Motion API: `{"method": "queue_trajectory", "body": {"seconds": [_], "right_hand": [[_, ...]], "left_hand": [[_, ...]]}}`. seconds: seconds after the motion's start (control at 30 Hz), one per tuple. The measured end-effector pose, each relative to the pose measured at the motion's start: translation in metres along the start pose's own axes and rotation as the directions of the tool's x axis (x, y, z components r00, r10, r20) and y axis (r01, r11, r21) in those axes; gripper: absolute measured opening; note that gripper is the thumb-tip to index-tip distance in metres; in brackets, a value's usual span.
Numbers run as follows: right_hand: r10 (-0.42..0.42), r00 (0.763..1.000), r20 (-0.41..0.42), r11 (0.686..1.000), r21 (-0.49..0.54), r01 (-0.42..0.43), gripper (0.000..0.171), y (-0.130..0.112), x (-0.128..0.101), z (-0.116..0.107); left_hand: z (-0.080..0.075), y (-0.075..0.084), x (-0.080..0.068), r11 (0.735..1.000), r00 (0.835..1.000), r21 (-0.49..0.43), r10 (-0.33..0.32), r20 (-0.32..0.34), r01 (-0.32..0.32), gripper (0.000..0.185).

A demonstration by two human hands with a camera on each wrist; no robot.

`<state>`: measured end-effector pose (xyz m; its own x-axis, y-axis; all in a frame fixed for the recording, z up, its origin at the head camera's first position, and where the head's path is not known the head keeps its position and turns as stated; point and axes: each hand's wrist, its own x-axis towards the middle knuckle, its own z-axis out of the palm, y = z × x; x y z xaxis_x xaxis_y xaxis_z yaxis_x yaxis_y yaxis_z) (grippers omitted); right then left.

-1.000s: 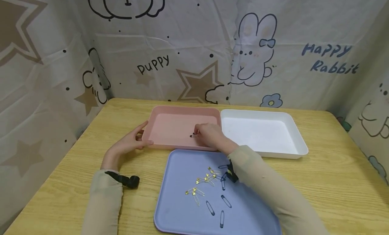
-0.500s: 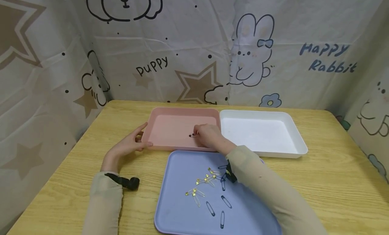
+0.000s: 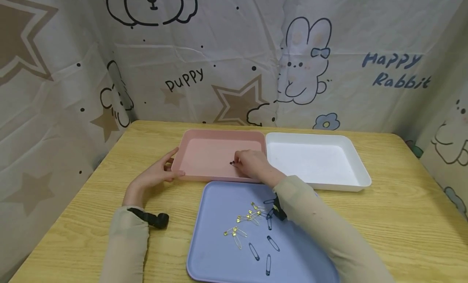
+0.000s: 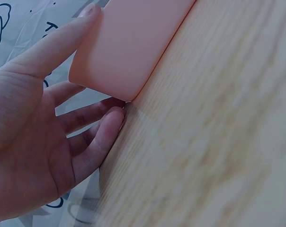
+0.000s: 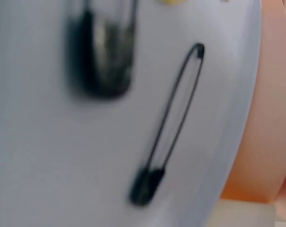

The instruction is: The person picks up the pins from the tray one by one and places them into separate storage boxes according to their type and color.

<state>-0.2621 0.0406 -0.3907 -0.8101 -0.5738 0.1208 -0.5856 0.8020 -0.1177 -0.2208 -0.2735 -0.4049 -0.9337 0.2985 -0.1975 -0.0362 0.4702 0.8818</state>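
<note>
My left hand [image 3: 150,178] holds the near left corner of a pink tray [image 3: 204,153], thumb along its front wall and the other fingers around the side. In the left wrist view, the thumb presses the wall while the fingertips reach the tray's lower edge. Over the right part of that tray, my right hand [image 3: 253,164] has curled fingers pinching a black safety pin [image 3: 232,163], mostly hidden with only dark ends showing. Gold safety pins [image 3: 234,229] lie in two loose clusters on a blue tray [image 3: 215,262], beside several black safety pins [image 5: 145,189].
A white tray [image 3: 314,161] adjoins the pink one on the right. The blue tray sits close in front of both, beneath the right forearm. All stand on a wooden table [image 3: 395,218], with a printed cloth [image 3: 146,83] hanging behind it.
Dark pin ends at the right fingertips have shifted slightly. Both hands and the trays stay in place.
</note>
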Motion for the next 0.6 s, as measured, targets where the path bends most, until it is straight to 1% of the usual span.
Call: {"method": "queue_trajectory", "body": {"seconds": [0.1,0.27,0.5,0.6], "right_hand": [[0.005,1.0,0.002,1.0,0.02,-0.005,0.012,0.002,-0.003,-0.003],[0.023,1.0,0.008,0.999,0.047,-0.023,0.009,0.007,-0.007,-0.01],[0.022,0.999,0.026,0.992,0.121,-0.025,0.01,0.009,-0.017,-0.024],[0.024,0.999,0.028,0.991,0.13,-0.027,0.009,0.01,-0.022,-0.03]], "left_hand": [[0.001,0.0,0.0,1.0,1.0,-0.019,-0.001,0.006,0.001,0.09],[0.0,0.0,-0.001,1.0,1.0,-0.012,0.0,0.005,0.0,0.089],[0.0,0.002,-0.001,1.0,1.0,-0.017,0.011,0.007,-0.011,0.09],[0.0,0.002,-0.001,1.0,1.0,-0.012,0.012,0.009,-0.012,0.09]]}}
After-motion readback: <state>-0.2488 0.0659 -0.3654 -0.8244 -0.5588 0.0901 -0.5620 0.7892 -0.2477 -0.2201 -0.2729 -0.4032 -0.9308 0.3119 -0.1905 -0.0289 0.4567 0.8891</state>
